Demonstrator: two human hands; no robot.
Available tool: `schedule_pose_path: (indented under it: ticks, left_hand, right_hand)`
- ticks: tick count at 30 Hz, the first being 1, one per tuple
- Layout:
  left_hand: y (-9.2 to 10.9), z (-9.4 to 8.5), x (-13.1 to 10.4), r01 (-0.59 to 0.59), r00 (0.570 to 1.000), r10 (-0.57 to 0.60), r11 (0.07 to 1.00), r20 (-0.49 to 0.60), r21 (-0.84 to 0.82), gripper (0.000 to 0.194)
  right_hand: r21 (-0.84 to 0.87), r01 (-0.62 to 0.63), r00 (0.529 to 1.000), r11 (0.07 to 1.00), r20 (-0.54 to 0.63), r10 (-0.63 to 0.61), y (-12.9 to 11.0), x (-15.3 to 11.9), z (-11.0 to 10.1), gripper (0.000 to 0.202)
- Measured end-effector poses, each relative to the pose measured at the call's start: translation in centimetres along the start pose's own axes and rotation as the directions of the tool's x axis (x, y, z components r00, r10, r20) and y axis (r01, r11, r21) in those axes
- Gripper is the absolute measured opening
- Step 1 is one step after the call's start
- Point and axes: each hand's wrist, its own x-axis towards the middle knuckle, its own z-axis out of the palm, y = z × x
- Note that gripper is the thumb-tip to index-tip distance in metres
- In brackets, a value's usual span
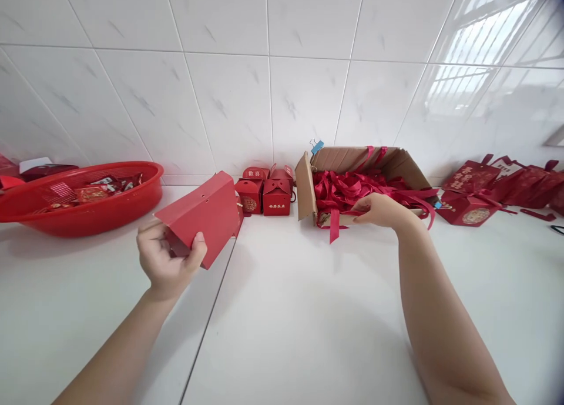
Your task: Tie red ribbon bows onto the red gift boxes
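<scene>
Fingers (198, 250) of the left hand (162, 258) clasp a tilted red box (214, 217) over the surface (304, 317); right hand (382, 211) at the carton (304, 192), beside red ribbons (332, 188); can't tell its grip.

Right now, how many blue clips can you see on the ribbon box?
2. One blue binder clip is at the back left corner of the brown cardboard box; a second blue clip is at its right end. Others could be hidden.

Table (299, 311): white, one dark seam (208, 328) running near to far, left of centre. Directly on it, along the far side, left to right: red basin (92, 220), small boxes (277, 203), open carton (341, 157), ribbon-tied boxes (469, 212).
</scene>
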Motion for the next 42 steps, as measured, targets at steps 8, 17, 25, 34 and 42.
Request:
schedule_pose_path:
  ticks: [8, 17, 25, 34, 42]
  left_hand:
    - [1.3, 1.2, -2.6, -0.175, 0.98, 0.186, 0.976, 0.076, -0.131, 0.019]
    - [-1.5, 5.5, -5.1, -0.107, 0.975, 0.093, 0.992, 0.201, 0.062, 0.071]
    - [7.4, 7.8, -8.6, 0.555, 0.347, -0.191, 0.831, 0.918, -0.037, 0.04]
    - [10.1, 13.3, -11.4, 0.994, 0.099, -0.173, 0.057, 0.98, -0.09, 0.036]
    - [9.4, 12.0, -12.5, 0.992, 0.089, -0.075, 0.099, 0.993, -0.082, 0.037]
  right_hand:
    - [-0.111, 0.035, 0.991, 0.993, 0.132, -0.02, -0.9, -0.5, 0.2, 0.022]
    - [-0.343, 0.159, 0.987, 0.926, 0.078, -0.141, -5.8, -0.8, 2.8, 0.024]
    - [-0.386, 0.301, 0.952, 0.872, 0.181, -0.248, -7.7, -2.6, 2.9, 0.028]
    - [-0.278, 0.323, 0.907, 0.905, 0.364, -0.212, -8.2, -6.6, 0.7, 0.025]
    - [0.11, -0.096, 0.962, 0.989, -0.245, 0.12, 1.4, -7.6, -5.2, 0.028]
